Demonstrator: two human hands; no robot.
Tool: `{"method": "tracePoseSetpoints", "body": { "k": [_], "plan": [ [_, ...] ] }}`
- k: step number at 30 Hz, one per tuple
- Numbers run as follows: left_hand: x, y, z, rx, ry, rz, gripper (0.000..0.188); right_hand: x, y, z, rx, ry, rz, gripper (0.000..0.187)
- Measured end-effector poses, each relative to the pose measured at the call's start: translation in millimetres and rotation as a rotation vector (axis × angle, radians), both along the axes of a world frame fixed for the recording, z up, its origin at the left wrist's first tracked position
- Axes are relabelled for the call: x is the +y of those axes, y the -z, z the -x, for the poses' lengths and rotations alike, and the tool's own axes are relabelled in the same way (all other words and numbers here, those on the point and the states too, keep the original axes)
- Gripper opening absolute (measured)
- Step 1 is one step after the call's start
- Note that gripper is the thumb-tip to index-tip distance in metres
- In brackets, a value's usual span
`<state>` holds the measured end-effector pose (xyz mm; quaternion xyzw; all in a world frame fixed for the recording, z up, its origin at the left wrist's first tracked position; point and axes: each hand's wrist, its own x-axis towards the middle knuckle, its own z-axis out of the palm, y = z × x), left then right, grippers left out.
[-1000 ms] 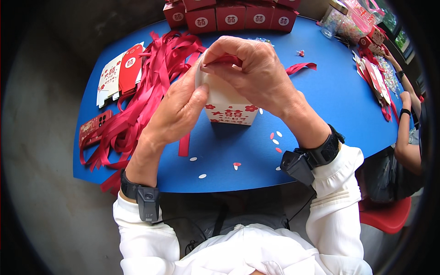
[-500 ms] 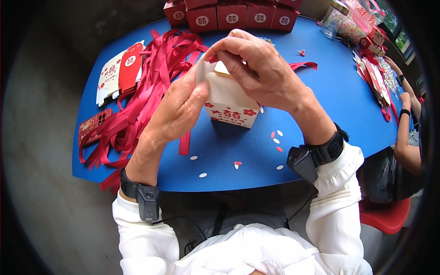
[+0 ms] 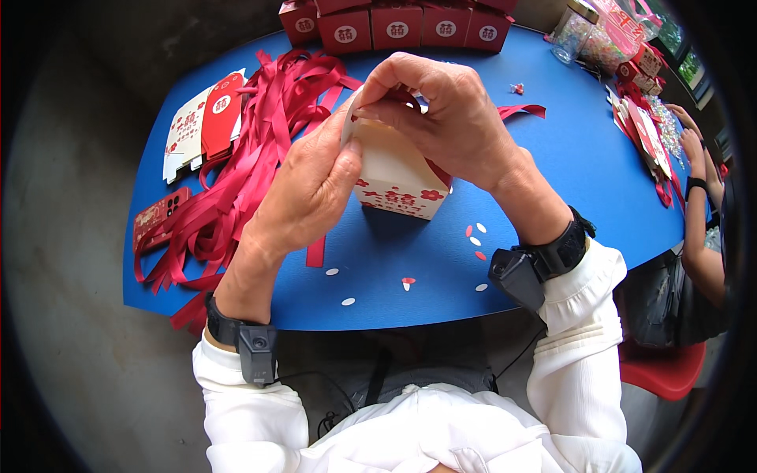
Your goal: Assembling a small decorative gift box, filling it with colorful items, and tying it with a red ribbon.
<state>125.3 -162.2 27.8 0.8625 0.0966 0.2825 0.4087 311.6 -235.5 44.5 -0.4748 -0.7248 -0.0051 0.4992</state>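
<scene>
Left fingers (image 3: 347,164), right fingers (image 3: 394,118) on white box (image 3: 394,158), red ribbons (image 3: 264,142) alongside, blue table (image 3: 568,177)

Taking the middle of the whole view as the dial, I see rows of red cube boxes (image 3: 398,30) at twelve, behind the blue table (image 3: 587,189). Toward half past one sits what looks like a small wrapped sweet (image 3: 517,89), and beyond it a clear jar (image 3: 571,38). A patterned red smartphone (image 3: 158,211) lies at nine, oval paper slips (image 3: 480,255) scatter from three round to eight, and a red chair (image 3: 670,370) stands at four.
</scene>
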Motion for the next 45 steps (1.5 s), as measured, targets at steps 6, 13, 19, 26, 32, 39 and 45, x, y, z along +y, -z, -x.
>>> {"method": "tracePoseSetpoints", "body": {
  "k": [6, 13, 19, 26, 32, 39, 45],
  "plan": [
    [-1, -2, 1, 0.015, -0.018, -0.046, 0.053, 5, 4, -2, -0.096, 0.029, -0.150, 0.015],
    [-2, 2, 0, -0.002, -0.028, -0.080, 0.047, 1, -1, -8, -0.454, 0.109, -0.321, 0.026],
    [-6, -1, -3, -0.041, -0.010, -0.101, 0.044, 3, -2, -10, -0.552, 0.136, -0.432, 0.023],
    [-10, -3, -3, -0.235, 0.018, 0.278, 0.039, 2, -2, -10, -0.500, 0.095, -0.389, 0.018],
    [5, 4, -3, -0.310, -0.010, 0.289, 0.025, 4, -1, -6, -0.550, 0.057, -0.424, 0.017],
    [6, -3, 5, -0.335, -0.069, 0.227, 0.020, 5, -1, -7, -0.545, 0.041, -0.433, 0.020],
    [1, -7, 1, -0.331, -0.144, 0.336, 0.017, 5, 0, -9, -0.546, 0.043, -0.419, 0.020]
  ]
}}
